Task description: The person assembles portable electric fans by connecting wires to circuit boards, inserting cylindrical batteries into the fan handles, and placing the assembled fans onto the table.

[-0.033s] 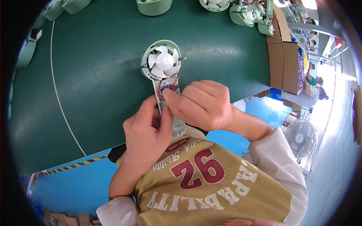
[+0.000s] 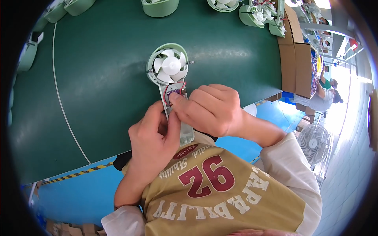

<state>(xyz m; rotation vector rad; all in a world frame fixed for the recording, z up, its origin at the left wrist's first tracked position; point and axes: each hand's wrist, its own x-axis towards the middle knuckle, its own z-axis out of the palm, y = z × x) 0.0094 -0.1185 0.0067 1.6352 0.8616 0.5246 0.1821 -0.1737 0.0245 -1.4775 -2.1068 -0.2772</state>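
Note:
A small handheld fan with its housing open lies on the green table in front of me. Its round pale-green head holds white blades and points away from me. Below the head, red wires curve around a purple circuit board in the handle. My left hand is closed around the handle's left edge, thumb and fingers pinching it. My right hand is curled, with its thumb pressed onto the lower part of the circuit board. My fingers hide the middle of the handle.
More green fan housings stand along the far edge and far left. Fan parts with white blades cluster at the far right, beside an open cardboard box. A floor fan stands to the right. Other people are at the far right.

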